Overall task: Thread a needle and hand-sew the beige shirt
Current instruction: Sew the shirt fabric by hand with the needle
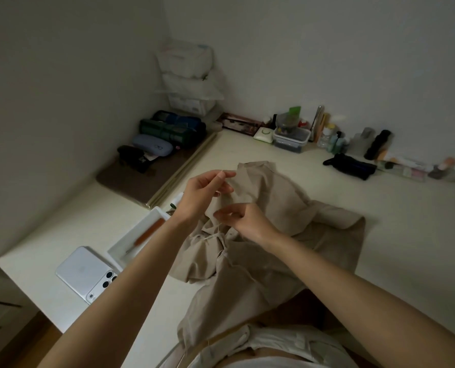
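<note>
Left hand (207, 191) raised over the counter (327, 205). Thumb and forefinger pressed together at the lifted edge of the shirt (279, 197), pinching the cloth. The other fingers (225, 189) are loosely curled against the fabric. Needle too small to make out.

Right hand (246, 221) lower and nearer, fingers curled inward, tips together on a pale thread (217, 231) that runs down to the bunched cloth below.

Shirt: beige, crumpled, mid-counter. Far part is spread flat. The near part is gathered into folds under the hands and hangs off the counter edge toward the lap.

Left of the shirt: 1 white tray (130, 245) and 1 phone (84, 274), face down. 1 black pouch (351, 166) well apart at far right.
</note>
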Demonstrator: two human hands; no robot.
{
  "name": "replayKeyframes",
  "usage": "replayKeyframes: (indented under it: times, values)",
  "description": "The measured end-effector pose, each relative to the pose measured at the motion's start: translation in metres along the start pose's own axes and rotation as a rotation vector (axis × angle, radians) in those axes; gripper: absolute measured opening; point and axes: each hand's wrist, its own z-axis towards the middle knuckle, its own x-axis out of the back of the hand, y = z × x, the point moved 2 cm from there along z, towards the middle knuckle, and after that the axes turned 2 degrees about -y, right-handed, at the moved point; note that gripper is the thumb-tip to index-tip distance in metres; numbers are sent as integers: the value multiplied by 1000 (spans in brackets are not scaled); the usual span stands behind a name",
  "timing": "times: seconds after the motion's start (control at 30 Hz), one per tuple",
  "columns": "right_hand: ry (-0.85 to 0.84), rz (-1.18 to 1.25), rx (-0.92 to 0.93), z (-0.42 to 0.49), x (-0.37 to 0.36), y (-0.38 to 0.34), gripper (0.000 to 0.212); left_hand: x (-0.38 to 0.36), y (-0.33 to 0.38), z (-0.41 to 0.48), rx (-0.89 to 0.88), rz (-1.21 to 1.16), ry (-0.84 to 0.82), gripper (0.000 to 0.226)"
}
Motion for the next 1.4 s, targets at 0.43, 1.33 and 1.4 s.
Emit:
replayKeyframes:
  times: [0.43, 1.33, 1.4]
  values:
    - [118, -28, 38, 2, 24, -4, 11, 10, -54, -16, 384, 209, -224, 59]
    - [121, -592, -142, 7, 57, 3, 32, 24, -57, -27, 157, 395, -92, 13]
    - [183, -511, 7, 2, 50, -1, 35, 24, -53, -26, 139, 400, -99, 12]
